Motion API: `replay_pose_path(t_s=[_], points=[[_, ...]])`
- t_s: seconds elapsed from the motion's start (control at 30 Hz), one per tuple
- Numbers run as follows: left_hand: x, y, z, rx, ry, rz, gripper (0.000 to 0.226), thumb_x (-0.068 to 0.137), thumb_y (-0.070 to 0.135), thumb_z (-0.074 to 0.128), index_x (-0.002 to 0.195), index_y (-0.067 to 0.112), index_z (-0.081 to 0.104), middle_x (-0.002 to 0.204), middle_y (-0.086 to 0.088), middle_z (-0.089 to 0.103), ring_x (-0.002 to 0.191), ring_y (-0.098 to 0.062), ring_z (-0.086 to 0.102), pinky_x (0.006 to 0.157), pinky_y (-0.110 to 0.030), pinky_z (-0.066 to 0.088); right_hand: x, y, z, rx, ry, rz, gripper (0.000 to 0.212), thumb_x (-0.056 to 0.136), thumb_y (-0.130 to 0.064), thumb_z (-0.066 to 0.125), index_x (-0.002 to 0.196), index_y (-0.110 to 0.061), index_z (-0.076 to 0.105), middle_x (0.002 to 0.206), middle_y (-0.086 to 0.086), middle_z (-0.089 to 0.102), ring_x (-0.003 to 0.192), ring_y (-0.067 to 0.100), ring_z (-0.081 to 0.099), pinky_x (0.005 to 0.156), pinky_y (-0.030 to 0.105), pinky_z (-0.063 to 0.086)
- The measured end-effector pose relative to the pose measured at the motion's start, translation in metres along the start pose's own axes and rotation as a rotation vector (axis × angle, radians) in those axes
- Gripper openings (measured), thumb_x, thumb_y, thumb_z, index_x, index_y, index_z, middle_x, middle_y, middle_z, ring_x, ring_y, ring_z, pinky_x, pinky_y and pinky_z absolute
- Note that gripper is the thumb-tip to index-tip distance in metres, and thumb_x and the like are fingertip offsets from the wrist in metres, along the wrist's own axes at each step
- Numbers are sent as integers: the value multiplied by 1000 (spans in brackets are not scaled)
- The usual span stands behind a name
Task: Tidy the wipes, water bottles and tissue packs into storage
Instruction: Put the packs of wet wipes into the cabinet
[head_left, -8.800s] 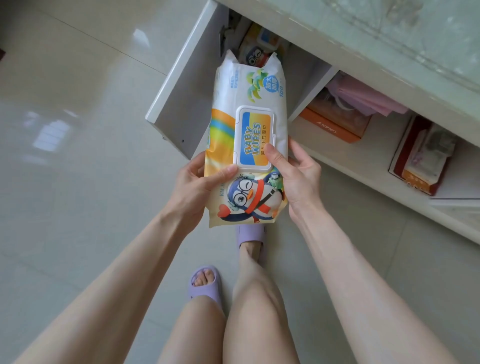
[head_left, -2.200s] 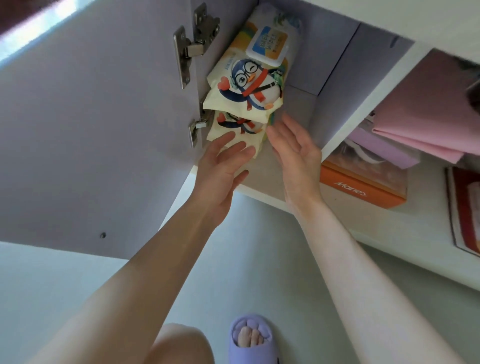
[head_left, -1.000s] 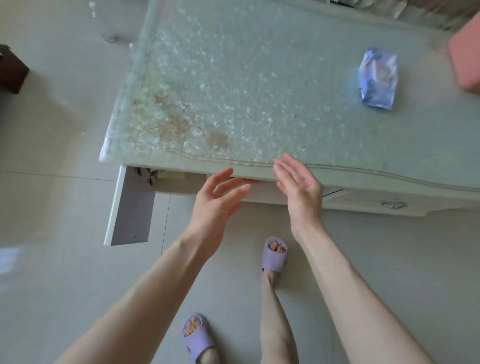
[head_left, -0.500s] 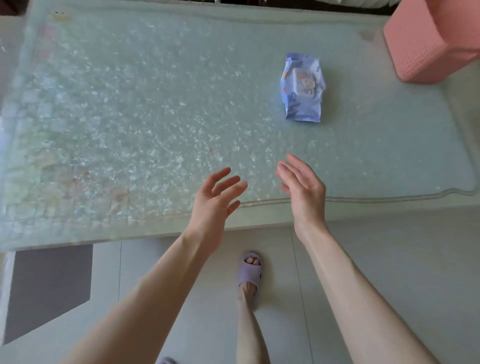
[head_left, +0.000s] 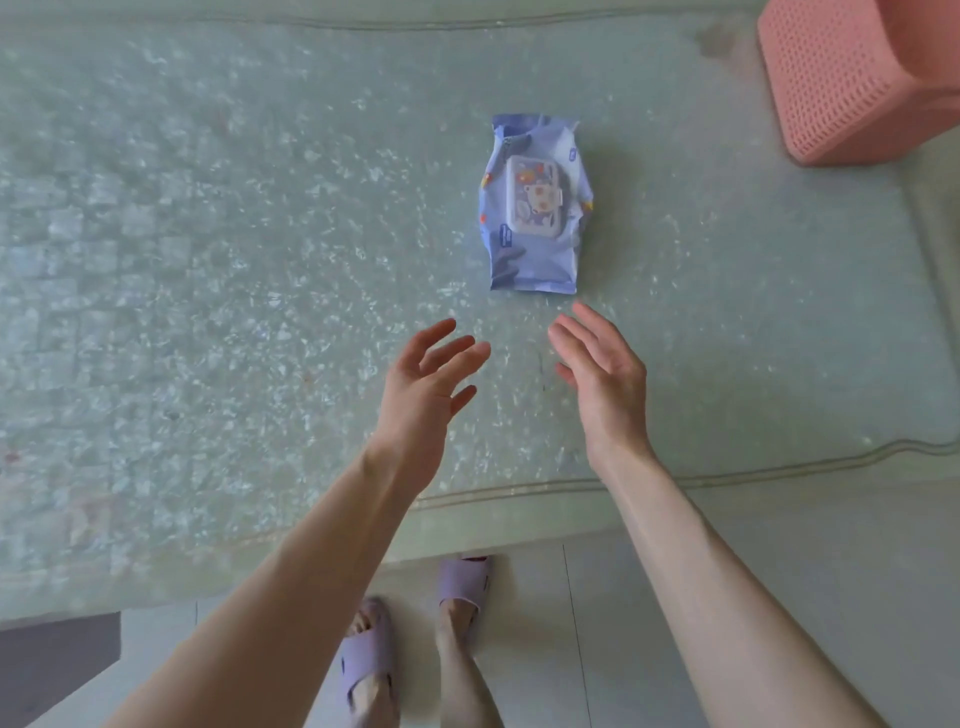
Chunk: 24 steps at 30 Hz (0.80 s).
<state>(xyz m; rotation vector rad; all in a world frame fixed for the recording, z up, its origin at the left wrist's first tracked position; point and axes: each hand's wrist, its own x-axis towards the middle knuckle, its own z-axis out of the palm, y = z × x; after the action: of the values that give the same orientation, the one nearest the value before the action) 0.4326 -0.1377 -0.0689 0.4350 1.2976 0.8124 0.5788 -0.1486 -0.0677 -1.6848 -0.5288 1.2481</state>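
Observation:
A blue wipes pack (head_left: 535, 208) with a white flip lid lies flat on the glass-topped table (head_left: 208, 260), lid up. Both my hands hover over the table just short of the pack's near end. My left hand (head_left: 423, 395) is below and left of it, fingers spread and empty. My right hand (head_left: 602, 374) is below and right of it, fingers straight, palm turned inward, also empty. Neither hand touches the pack.
A pink perforated basket (head_left: 857, 78) stands at the table's far right corner. The open cabinet door (head_left: 57, 665) shows at the lower left under the table edge. My feet in purple slippers (head_left: 462, 582) stand on the tiled floor.
Since the penguin wipes pack went into the cabinet, my view has risen to the tabletop. Over the last second both open hands moved forward over the table toward the blue pack.

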Motion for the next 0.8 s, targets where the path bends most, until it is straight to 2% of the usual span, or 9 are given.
replay_pose_path(t_s=[0.13, 0.27, 0.37, 0.43, 0.47, 0.57, 0.7, 0.73, 0.8], points=[[24, 5, 14, 13, 14, -5, 39, 88, 11, 67, 124, 23, 55, 128, -5, 61, 110, -13, 64, 99, -35, 47, 27, -1, -3, -3, -3, 1, 44, 87, -13, 69, 129, -17, 58, 130, 2, 62, 95, -9, 61, 86, 13, 49], [54, 13, 30, 49, 22, -14, 43, 88, 14, 67, 127, 23, 51, 134, -7, 57, 105, -10, 63, 99, -36, 46, 57, -6, -3, -16, 15, 9, 49, 88, -14, 69, 134, -17, 54, 134, -1, 58, 95, -15, 58, 89, 13, 48], [73, 22, 40, 72, 20, -18, 52, 84, 18, 72, 131, 23, 48, 136, -7, 54, 106, -7, 62, 102, -36, 44, 77, -12, 0, -12, 11, 16, 58, 88, -13, 68, 141, -15, 46, 142, 0, 51, 110, -4, 55, 95, 14, 46], [86, 27, 45, 77, 20, -26, 66, 73, 26, 77, 131, 24, 46, 135, -4, 55, 109, -7, 61, 102, -35, 42, 89, -17, 4, -27, 10, 10, 60, 88, -14, 68, 142, -17, 44, 144, -4, 48, 121, 1, 50, 95, 14, 44], [91, 29, 47, 78, 23, -32, 70, 69, 29, 76, 132, 24, 46, 134, -3, 56, 112, -9, 60, 102, -35, 42, 94, -18, 5, -32, 11, 7, 56, 88, -13, 68, 139, -20, 46, 137, -11, 53, 120, -1, 51, 93, 13, 43], [114, 33, 52, 69, 32, -57, 71, 77, 24, 76, 139, 18, 42, 130, -3, 61, 114, -14, 61, 107, -38, 40, 116, -23, 14, -4, 8, -1, 44, 89, -3, 64, 122, -29, 51, 98, -34, 56, 90, -20, 59, 79, 6, 45], [142, 37, 57, 30, 42, -78, 73, 75, 19, 77, 140, 13, 42, 123, -12, 66, 105, -22, 67, 97, -35, 47, 144, -27, 22, 23, 36, 1, 43, 89, -1, 64, 122, -23, 47, 106, -25, 56, 88, -24, 56, 77, 3, 44], [147, 38, 58, 32, 48, -78, 68, 80, 15, 76, 139, 12, 43, 120, -15, 67, 100, -22, 68, 92, -34, 49, 149, -26, 23, 24, 44, 6, 42, 88, -3, 65, 124, -19, 49, 113, -19, 60, 93, -20, 58, 78, 4, 44], [153, 41, 62, 44, 59, -79, 58, 84, 12, 72, 136, 10, 45, 110, -17, 69, 93, -23, 68, 87, -34, 52, 154, -26, 27, 35, 62, 23, 56, 87, -6, 68, 138, -12, 46, 129, -6, 59, 109, -5, 58, 86, 9, 47]])
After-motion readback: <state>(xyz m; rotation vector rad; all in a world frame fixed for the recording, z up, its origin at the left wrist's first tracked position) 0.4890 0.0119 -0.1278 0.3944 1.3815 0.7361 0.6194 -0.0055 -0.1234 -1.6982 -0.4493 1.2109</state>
